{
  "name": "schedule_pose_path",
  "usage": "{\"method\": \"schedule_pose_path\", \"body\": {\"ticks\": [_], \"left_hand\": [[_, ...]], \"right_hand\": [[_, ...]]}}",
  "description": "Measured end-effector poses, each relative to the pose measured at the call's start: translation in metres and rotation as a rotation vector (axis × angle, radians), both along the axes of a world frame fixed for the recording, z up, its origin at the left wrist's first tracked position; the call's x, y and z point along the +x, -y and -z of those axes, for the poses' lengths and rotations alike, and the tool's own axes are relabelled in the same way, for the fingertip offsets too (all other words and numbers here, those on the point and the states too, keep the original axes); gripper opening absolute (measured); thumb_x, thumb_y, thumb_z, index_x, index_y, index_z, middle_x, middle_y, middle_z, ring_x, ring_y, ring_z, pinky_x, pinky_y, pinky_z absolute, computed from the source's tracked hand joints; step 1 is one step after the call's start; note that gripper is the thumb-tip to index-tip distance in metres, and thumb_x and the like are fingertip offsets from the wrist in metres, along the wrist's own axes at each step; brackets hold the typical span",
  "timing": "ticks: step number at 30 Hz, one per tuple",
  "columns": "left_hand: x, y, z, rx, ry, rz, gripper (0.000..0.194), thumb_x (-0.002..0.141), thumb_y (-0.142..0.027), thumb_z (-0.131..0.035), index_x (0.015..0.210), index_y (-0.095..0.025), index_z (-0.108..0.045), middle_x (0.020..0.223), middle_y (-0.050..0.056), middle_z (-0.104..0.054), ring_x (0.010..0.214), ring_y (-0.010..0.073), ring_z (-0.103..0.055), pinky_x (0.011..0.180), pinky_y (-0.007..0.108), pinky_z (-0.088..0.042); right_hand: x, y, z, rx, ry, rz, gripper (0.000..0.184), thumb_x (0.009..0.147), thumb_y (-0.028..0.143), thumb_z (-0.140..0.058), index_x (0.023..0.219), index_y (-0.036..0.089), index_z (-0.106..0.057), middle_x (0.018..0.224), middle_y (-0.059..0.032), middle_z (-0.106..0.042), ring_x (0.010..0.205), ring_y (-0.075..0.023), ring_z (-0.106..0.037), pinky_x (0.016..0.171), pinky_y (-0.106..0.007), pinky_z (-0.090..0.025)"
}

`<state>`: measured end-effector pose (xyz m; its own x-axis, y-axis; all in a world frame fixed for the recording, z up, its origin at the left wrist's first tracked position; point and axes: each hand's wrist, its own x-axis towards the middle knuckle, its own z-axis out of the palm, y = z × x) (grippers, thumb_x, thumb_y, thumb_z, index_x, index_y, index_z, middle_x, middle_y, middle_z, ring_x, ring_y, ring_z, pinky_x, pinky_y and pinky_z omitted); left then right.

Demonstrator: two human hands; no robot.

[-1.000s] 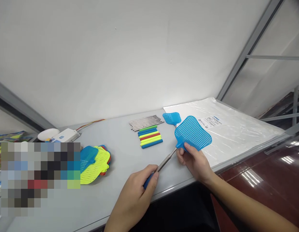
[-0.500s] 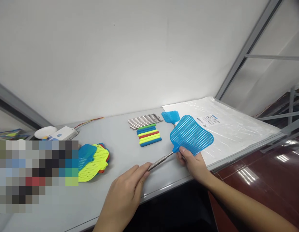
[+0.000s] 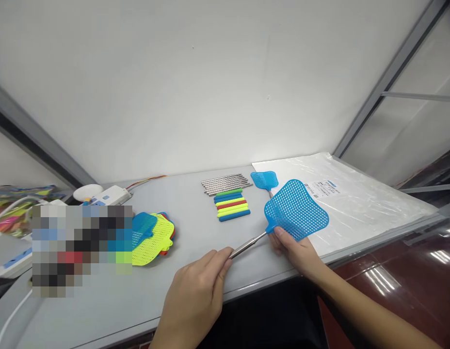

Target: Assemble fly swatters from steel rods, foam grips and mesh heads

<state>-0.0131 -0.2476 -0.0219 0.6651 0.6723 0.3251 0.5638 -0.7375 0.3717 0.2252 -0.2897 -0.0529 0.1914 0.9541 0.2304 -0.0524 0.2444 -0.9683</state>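
Observation:
My right hand (image 3: pixel 294 252) is shut on the neck of a blue plastic fly swatter, just below its mesh head (image 3: pixel 296 209). The swatter's steel shaft (image 3: pixel 247 245) runs down-left to my left hand (image 3: pixel 192 300), whose fingers close around its far end. That end is hidden inside the fingers. Another blue swatter head (image 3: pixel 264 180) lies on the table behind the raised one. Several steel rods (image 3: pixel 225 184) and a row of coloured foam grips (image 3: pixel 231 206) lie further back.
A stack of yellow, blue and red swatter heads (image 3: pixel 152 240) lies left of my hands. A plastic-wrapped white sheet (image 3: pixel 359 203) covers the table's right end. A white power strip (image 3: pixel 110 195) sits at the back left, and a pixelated patch (image 3: pixel 81 249) hides part of the left side.
The blue grip seen at my left hand a second ago no longer shows. My left hand now sits at the shaft's end. The view has shifted slightly.

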Motion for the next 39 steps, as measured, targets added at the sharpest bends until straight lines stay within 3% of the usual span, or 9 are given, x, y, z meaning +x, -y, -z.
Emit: {"method": "schedule_pose_path", "body": {"ticks": [10,17,30,34,39], "left_hand": [[-0.004,-0.001,-0.004,-0.108,0.034,0.016,0.028,0.101,-0.031,-0.039,0.12,-0.026,-0.06,0.113,0.002,-0.071,0.098,0.0183,-0.069,0.084,0.028,-0.055],[0.002,0.005,-0.003,-0.003,0.054,0.032,0.027,0.1,-0.026,-0.039,0.116,-0.023,-0.061,0.106,0.001,-0.074,0.089,0.0189,-0.072,0.076,0.029,-0.058],[0.025,0.007,0.002,0.244,0.057,-0.051,0.03,0.1,-0.021,-0.035,0.108,-0.017,-0.064,0.081,0.004,-0.073,0.067,0.0203,-0.071,0.055,0.028,-0.053],[0.019,0.004,0.003,0.182,0.05,-0.044,0.029,0.101,-0.024,-0.038,0.112,-0.019,-0.064,0.085,0.004,-0.072,0.074,0.0203,-0.071,0.061,0.029,-0.054],[0.014,0.002,0.005,-0.051,0.028,-0.048,0.028,0.102,-0.03,-0.038,0.117,-0.025,-0.061,0.099,0.002,-0.072,0.086,0.0186,-0.069,0.079,0.03,-0.054]], "right_hand": [[0.0,-0.001,0.0,0.017,-0.153,-0.121,0.036,0.099,0.037,-0.044,0.066,0.022,-0.04,0.058,0.0052,-0.03,0.051,-0.0118,-0.031,0.05,-0.029,-0.029],[0.002,-0.001,0.006,0.019,-0.165,-0.179,0.034,0.099,0.036,-0.045,0.067,0.022,-0.041,0.058,0.0052,-0.031,0.051,-0.0117,-0.032,0.048,-0.029,-0.029],[0.003,-0.001,0.0,0.007,-0.202,-0.189,0.034,0.1,0.036,-0.044,0.069,0.022,-0.039,0.06,0.0057,-0.028,0.051,-0.0106,-0.029,0.046,-0.028,-0.025],[0.002,-0.001,0.005,-0.017,-0.192,-0.162,0.036,0.099,0.037,-0.046,0.067,0.022,-0.038,0.059,0.006,-0.028,0.051,-0.0104,-0.028,0.046,-0.028,-0.025],[0.001,-0.004,0.007,-0.052,-0.143,-0.112,0.038,0.098,0.037,-0.048,0.064,0.021,-0.042,0.058,0.0056,-0.032,0.049,-0.0101,-0.03,0.047,-0.029,-0.025]]}}
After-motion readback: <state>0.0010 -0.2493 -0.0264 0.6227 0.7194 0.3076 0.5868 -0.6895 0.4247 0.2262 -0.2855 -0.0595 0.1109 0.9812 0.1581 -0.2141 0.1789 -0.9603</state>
